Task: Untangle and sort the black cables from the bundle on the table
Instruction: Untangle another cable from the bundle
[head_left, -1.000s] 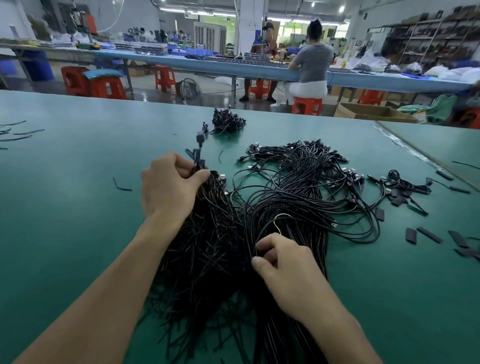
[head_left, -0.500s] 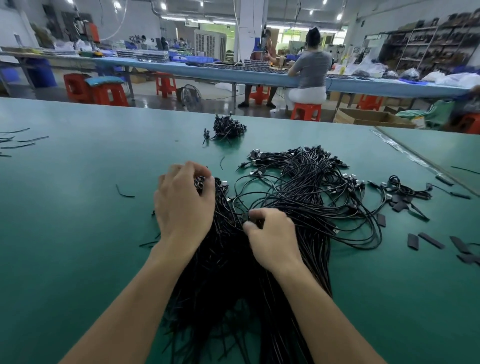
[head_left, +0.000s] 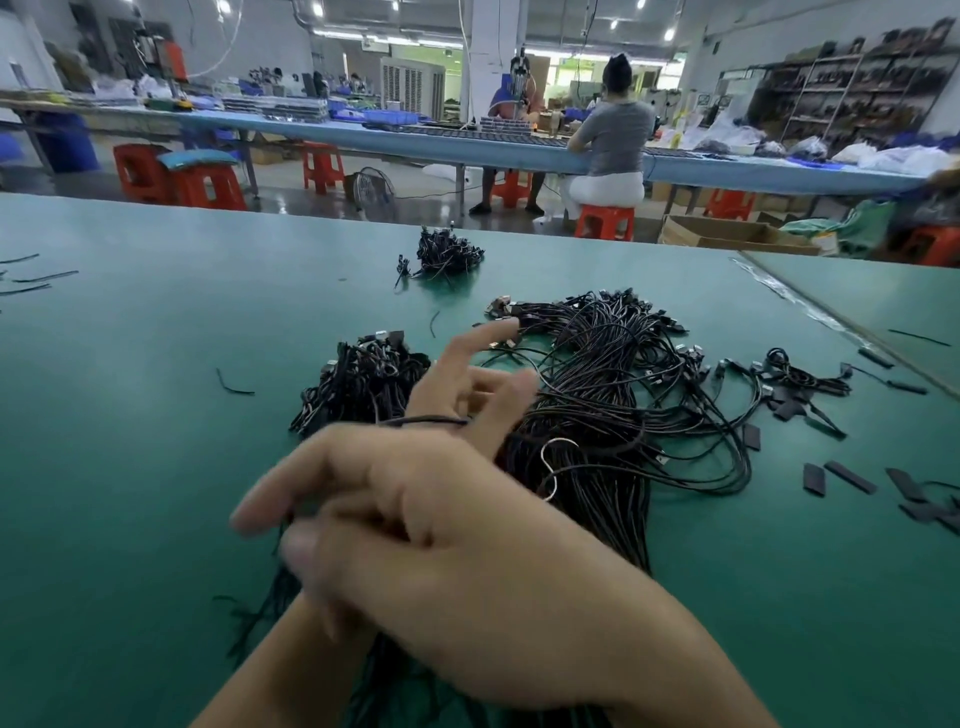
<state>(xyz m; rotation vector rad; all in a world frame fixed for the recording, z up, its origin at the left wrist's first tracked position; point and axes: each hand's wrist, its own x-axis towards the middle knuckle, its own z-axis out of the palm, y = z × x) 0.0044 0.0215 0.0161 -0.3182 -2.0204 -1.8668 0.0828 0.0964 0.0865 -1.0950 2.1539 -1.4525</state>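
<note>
Cables (head_left: 597, 519), black and thin, lie in one bundle on the green tabletop (head_left: 130, 467), running from under our wrists out to a wide tangle of loops. Nearest, our right hand (head_left: 441, 561) crosses to the left above the straight strands. It is blurred, and we cannot tell whether its fingers (head_left: 291, 499) pinch anything. Beyond it our left hand (head_left: 467, 387) is spread and loose, forefinger straight, with one strand (head_left: 431, 420) lying across it; no grip shows. Left of that sits a heap (head_left: 363, 374) of cable ends, and far off a small clump (head_left: 447, 254) lies apart.

We judge these cables light, limp and a little springy. A loop pulled mid-length would likely drag its neighbours and tighten the tangle. The plugs (head_left: 501, 306) look like the stiff parts that snag. Better, we think, to pinch one cable just behind its plug, lift gently, and follow it through while the other hand pins the rest down.
</note>
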